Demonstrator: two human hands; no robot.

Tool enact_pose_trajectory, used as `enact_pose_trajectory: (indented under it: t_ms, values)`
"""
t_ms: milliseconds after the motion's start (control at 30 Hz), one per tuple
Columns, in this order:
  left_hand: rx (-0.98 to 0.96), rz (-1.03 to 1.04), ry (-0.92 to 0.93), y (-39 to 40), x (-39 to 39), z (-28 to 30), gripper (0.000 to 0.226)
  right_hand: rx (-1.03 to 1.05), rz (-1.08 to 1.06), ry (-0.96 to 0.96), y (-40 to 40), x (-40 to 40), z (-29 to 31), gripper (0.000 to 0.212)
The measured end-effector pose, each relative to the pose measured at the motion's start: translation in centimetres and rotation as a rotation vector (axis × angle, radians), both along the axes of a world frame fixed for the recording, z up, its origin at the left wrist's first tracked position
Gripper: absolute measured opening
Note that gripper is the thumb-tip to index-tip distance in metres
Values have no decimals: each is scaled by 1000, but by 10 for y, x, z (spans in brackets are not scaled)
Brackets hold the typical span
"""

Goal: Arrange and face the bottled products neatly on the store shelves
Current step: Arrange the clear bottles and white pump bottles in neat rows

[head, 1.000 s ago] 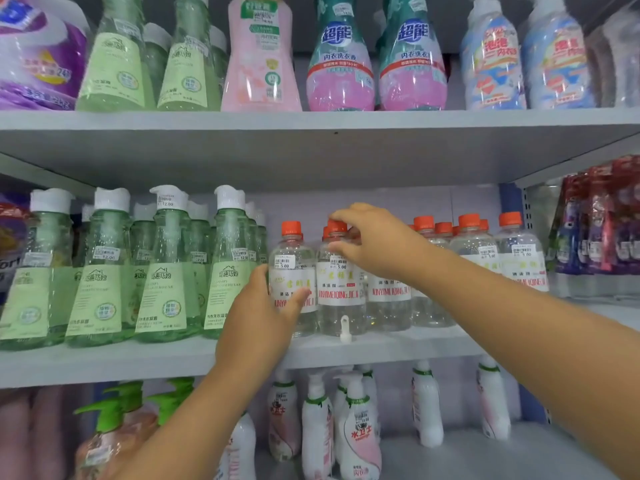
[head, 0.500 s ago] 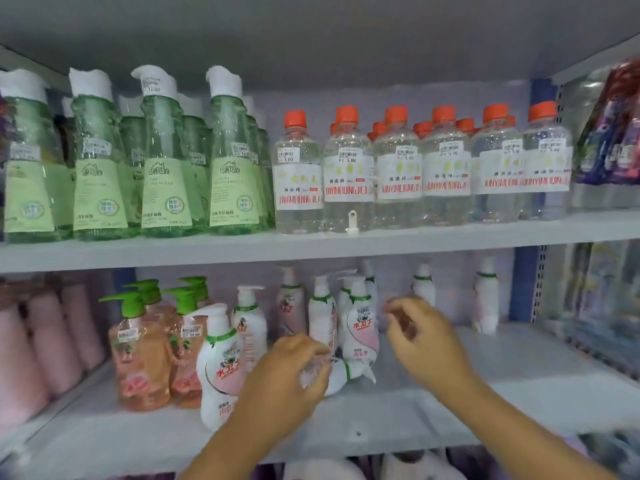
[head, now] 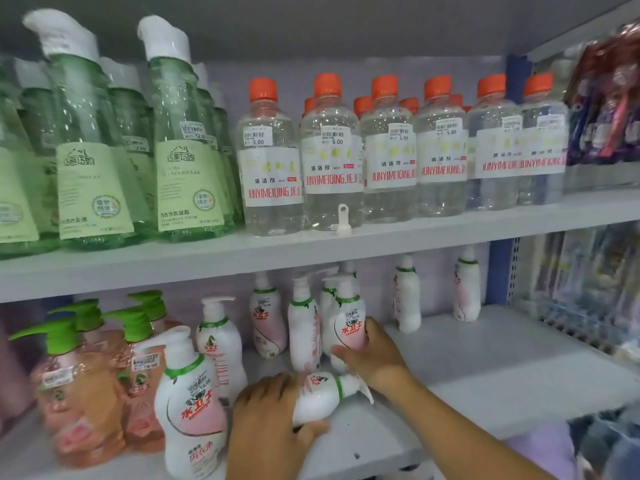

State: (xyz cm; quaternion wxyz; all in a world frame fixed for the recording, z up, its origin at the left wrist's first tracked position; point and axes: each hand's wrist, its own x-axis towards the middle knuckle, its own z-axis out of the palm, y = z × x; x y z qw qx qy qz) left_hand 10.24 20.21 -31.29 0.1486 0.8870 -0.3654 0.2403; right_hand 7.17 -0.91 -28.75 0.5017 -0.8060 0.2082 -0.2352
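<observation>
On lower shelf (head: 485, 368), left hand (head: 273, 420) grips toppled bottle (head: 322, 393), right hand (head: 377, 358) grips upright bottle (head: 349, 327)

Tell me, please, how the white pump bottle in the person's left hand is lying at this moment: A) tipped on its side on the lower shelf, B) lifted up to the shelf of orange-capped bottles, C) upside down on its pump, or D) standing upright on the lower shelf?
A: the left hand grips the white pump bottle, which lies sideways on the lower shelf, pump pointing right.
</observation>
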Motion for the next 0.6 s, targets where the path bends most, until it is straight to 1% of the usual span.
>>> enact_pose_trajectory:
  t_ms: [100, 167, 200, 233, 267, 300, 333, 367, 400, 433, 500, 533, 600]
  values:
    - [-71, -59, 44, 10, -4, 4, 77, 12, -2, 24, -15, -25, 6, 33]
    - [-226, -73, 107, 17, -2, 1, 67, 20, -8, 29, -35, -51, 2, 39]
    - [-351, -84, 174, 16, -4, 1, 61, 27, -13, 29, -46, -68, 1, 47]
    - [-519, -107, 265, 10, -9, 0, 55, 33, -18, 37, -60, -85, -1, 54]
    - [-727, -165, 342, -3, -18, -1, 49, 39, -16, 42, -74, -102, -2, 55]
    - [-922, -202, 397, -18, -32, 0, 49, 35, -16, 48, -88, -118, -1, 50]
    - [-1056, -225, 450, -37, -44, -2, 54, 33, -23, 49, -103, -134, 1, 45]
    - [-1107, -224, 486, -57, -57, -3, 57, 29, -42, 45, -119, -148, 1, 41]
    - [-1104, -224, 509, -79, -71, -3, 57, 23, -65, 37, -137, -160, 0, 39]
    - [-1083, -216, 556, -101, -87, 2, 51, 16, -93, 36, -157, -171, -2, 38]
    - [-1021, -181, 657, -147, -111, 9, 20, 7, -131, 21, -195, -187, -3, 37]
    - [-994, -165, 716, -172, -118, 10, 8, 14, -157, 11, -214, -192, -3, 36]
    - [-899, -204, 769, -219, -127, 7, 12, 16, -197, -24, -246, -198, -6, 33]
